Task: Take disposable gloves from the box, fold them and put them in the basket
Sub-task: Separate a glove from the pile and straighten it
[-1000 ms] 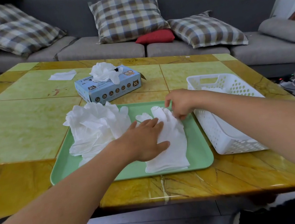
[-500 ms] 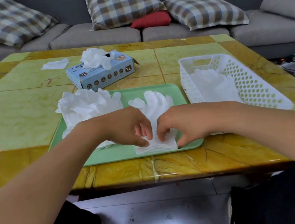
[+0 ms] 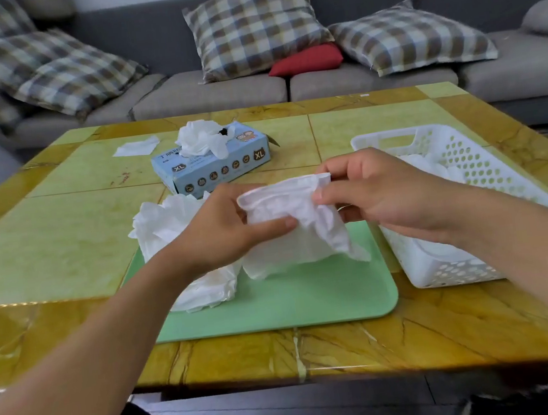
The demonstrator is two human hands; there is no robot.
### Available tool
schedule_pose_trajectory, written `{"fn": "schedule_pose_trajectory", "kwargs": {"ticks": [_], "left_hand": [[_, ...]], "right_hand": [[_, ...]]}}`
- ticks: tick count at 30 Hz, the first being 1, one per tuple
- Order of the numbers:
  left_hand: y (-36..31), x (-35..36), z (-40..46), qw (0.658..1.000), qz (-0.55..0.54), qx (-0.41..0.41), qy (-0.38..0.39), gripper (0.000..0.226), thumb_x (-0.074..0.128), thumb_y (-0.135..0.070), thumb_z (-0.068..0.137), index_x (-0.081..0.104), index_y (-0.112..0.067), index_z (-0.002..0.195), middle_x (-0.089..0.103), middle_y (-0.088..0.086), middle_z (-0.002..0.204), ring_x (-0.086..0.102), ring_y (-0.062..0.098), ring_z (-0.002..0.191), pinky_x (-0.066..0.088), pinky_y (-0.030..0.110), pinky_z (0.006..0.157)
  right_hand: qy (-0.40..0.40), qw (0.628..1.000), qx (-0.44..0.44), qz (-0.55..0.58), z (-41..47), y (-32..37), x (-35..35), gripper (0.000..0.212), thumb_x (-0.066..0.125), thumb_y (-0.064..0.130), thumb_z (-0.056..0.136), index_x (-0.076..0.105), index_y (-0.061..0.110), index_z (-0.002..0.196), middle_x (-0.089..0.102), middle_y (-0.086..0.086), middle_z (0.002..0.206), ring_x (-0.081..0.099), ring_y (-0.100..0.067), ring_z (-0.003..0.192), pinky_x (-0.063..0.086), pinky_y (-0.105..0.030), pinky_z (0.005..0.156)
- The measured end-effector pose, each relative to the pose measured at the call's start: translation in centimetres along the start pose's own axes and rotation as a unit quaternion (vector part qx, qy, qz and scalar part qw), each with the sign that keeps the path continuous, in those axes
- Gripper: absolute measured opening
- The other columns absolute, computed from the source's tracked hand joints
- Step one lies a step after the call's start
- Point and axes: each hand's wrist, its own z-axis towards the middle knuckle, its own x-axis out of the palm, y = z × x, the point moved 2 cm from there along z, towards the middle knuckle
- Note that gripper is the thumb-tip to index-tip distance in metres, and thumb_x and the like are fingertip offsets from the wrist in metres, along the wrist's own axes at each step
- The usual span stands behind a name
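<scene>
Both grips closed on one white glove (image 3: 288, 219): left hand (image 3: 223, 227) pinches its near-left part, right hand (image 3: 367, 192) its cuff edge, held above the green tray (image 3: 278, 307). Thin, limp, probably slippery film; best taken at the cuff. Basket (image 3: 459, 157) just right of tray.

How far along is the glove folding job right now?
Done: some white gloves already lie in the white basket. In hand: the left hand and right hand hold one glove above the green tray. Left: the loose glove pile on the tray, plus gloves sticking out of the glove box.
</scene>
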Motion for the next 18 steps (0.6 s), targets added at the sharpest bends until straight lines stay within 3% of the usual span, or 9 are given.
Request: {"fn": "schedule_pose_trajectory", "kwargs": {"ticks": [3, 5, 6, 8, 10, 12, 15, 18], "left_hand": [[-1.0, 0.5, 0.8, 0.969, -0.227, -0.044, -0.085, 0.022, 0.073, -0.027, 0.078, 0.078, -0.012, 0.094, 0.077, 0.009, 0.093, 0.073, 0.022, 0.083, 0.058, 0.032, 0.070], [-1.9, 1.0, 1.4, 0.948, -0.293, -0.061, -0.110, 0.025, 0.070, -0.022, 0.084, 0.075, -0.008, 0.105, 0.076, 0.010, 0.095, 0.073, 0.022, 0.082, 0.058, 0.031, 0.070], [-2.4, 1.3, 1.7, 0.941, -0.308, -0.066, -0.123, 0.025, 0.069, -0.020, 0.088, 0.073, -0.007, 0.108, 0.076, 0.011, 0.096, 0.073, 0.022, 0.082, 0.059, 0.031, 0.069], [-3.2, 1.9, 2.0, 0.937, -0.310, -0.068, -0.143, 0.021, 0.067, -0.015, 0.092, 0.072, -0.005, 0.110, 0.076, 0.013, 0.098, 0.073, 0.022, 0.082, 0.059, 0.032, 0.070], [-4.4, 2.8, 1.9, 0.940, -0.304, -0.059, -0.142, 0.020, 0.066, -0.012, 0.094, 0.071, -0.006, 0.112, 0.076, 0.015, 0.102, 0.073, 0.026, 0.086, 0.061, 0.034, 0.072], [-5.6, 3.4, 2.1, 0.945, -0.299, -0.049, -0.128, 0.022, 0.065, -0.009, 0.094, 0.070, -0.006, 0.115, 0.076, 0.016, 0.105, 0.074, 0.027, 0.089, 0.061, 0.035, 0.074], [-8.5, 4.0, 2.9, 0.958, -0.265, -0.045, -0.099, 0.015, 0.069, -0.007, 0.091, 0.072, -0.008, 0.106, 0.077, 0.011, 0.096, 0.074, 0.023, 0.081, 0.060, 0.031, 0.067], [-11.5, 4.6, 4.7, 0.965, -0.246, -0.042, -0.079, 0.010, 0.074, -0.018, 0.088, 0.076, -0.010, 0.094, 0.078, 0.008, 0.089, 0.074, 0.020, 0.077, 0.057, 0.028, 0.065]], "right_hand": [[-0.031, 0.984, 0.036, 0.170, 0.2, 0.8, -1.6, 0.014, 0.058, 0.003, 0.096, 0.070, 0.005, 0.089, 0.068, -0.007, 0.079, 0.061, -0.016, 0.067, 0.057, -0.028, 0.068], [-0.015, 0.966, 0.033, 0.255, 0.1, 1.2, -2.6, 0.014, 0.058, 0.011, 0.094, 0.064, 0.013, 0.081, 0.061, 0.002, 0.065, 0.056, -0.012, 0.057, 0.054, -0.024, 0.058], [-0.001, 0.959, 0.032, 0.282, -0.2, 1.5, -2.9, 0.007, 0.060, 0.019, 0.091, 0.063, 0.013, 0.088, 0.060, 0.003, 0.066, 0.056, -0.011, 0.057, 0.053, -0.024, 0.057], [0.023, 0.960, 0.025, 0.278, -0.9, 1.2, -2.9, 0.033, 0.066, 0.030, 0.084, 0.066, 0.008, 0.109, 0.070, -0.001, 0.086, 0.067, -0.014, 0.074, 0.057, -0.026, 0.069], [-0.001, 0.971, 0.011, 0.240, -1.8, 1.2, -2.6, 0.048, 0.072, 0.025, 0.077, 0.067, 0.004, 0.120, 0.074, -0.008, 0.109, 0.072, -0.021, 0.099, 0.058, -0.032, 0.086], [-0.060, 0.968, -0.001, 0.243, -2.2, 1.2, -2.8, 0.045, 0.074, 0.018, 0.078, 0.069, 0.003, 0.120, 0.074, -0.013, 0.116, 0.072, -0.026, 0.105, 0.059, -0.035, 0.089], [-0.136, 0.961, -0.028, 0.239, -3.0, 2.8, -4.6, 0.031, 0.071, 0.015, 0.085, 0.072, 0.002, 0.113, 0.075, -0.014, 0.110, 0.072, -0.024, 0.096, 0.060, -0.032, 0.080], [-0.154, 0.962, -0.035, 0.223, -3.9, 4.9, -6.9, 0.033, 0.069, 0.016, 0.089, 0.071, -0.001, 0.117, 0.073, -0.018, 0.115, 0.070, -0.030, 0.106, 0.056, -0.039, 0.095]]}}
